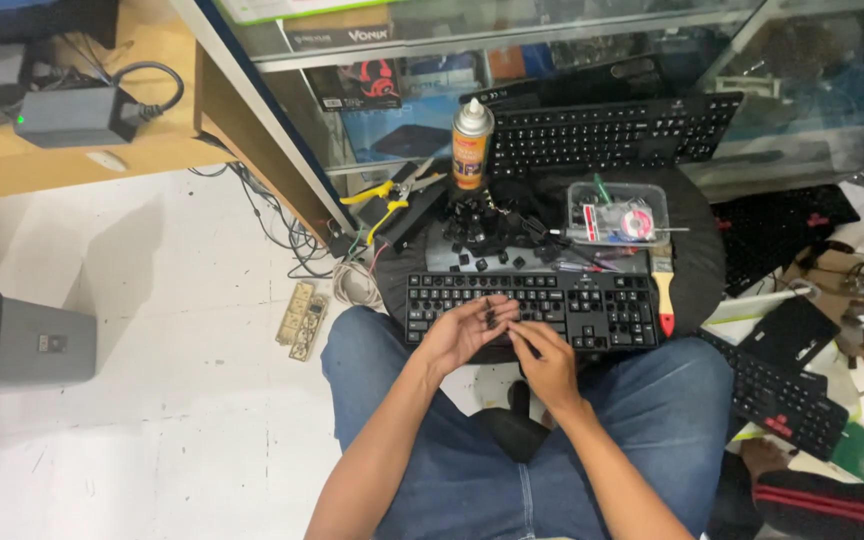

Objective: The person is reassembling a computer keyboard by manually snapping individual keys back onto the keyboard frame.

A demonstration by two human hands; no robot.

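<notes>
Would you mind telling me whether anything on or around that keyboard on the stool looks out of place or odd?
Yes: the black keyboard has gaps where keys are missing, and loose black keycaps lie heaped behind it. The left hand cups a small dark piece, probably a keycap, while the right hand works beside it.

The small dark piece in the left hand is too tiny to identify.

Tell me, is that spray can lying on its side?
No, the spray can stands upright behind the pile of loose black keys.
</notes>
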